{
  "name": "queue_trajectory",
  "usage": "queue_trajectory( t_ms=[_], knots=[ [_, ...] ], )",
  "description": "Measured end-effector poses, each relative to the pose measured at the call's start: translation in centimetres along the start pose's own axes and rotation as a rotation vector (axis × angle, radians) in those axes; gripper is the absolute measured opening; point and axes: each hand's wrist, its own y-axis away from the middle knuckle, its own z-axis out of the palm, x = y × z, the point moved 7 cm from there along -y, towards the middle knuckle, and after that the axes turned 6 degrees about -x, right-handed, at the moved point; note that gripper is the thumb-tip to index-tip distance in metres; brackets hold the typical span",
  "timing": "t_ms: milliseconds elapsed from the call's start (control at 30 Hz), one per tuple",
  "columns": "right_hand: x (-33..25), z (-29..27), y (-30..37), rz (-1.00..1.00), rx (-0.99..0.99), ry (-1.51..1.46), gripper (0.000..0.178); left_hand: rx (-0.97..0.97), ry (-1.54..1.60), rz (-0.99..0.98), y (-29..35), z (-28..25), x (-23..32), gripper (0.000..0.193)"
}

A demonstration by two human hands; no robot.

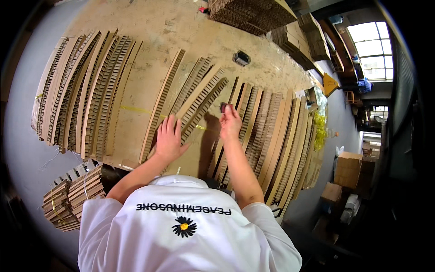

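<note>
My left hand [168,139] lies flat, fingers stretched out, on the near end of a few honeycomb cardboard strips [199,93] in the middle of the table. To its right, my right hand [231,124] is closed on a small dark block [224,107], pinched at the fingertips. That block's exact kind cannot be made out. The right hand is raised near a row of more honeycomb cardboard strips [267,131] on the right. One separate strip [164,102] lies just left of the middle group.
A large group of strips [86,95] covers the table's left side. A small dark box [241,57] sits farther back. Stacked cardboard [251,13] stands at the far edge. Tied strip bundles [72,197] are at lower left; cartons [348,168] stand on the floor at right.
</note>
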Motion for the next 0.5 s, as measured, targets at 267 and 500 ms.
queue_trajectory(
  t_ms=[267,500],
  knots=[
    [-12.0,-1.2,-15.9,-0.257,-0.078,0.216,0.015,-0.211,-0.12,-0.195,-1.7,1.5,3.2,0.106],
    [-8.0,3.0,-15.5,-0.059,-0.28,0.248,0.018,0.057,-0.223,-0.451,0.1,-0.4,-2.2,0.104]
  ],
)
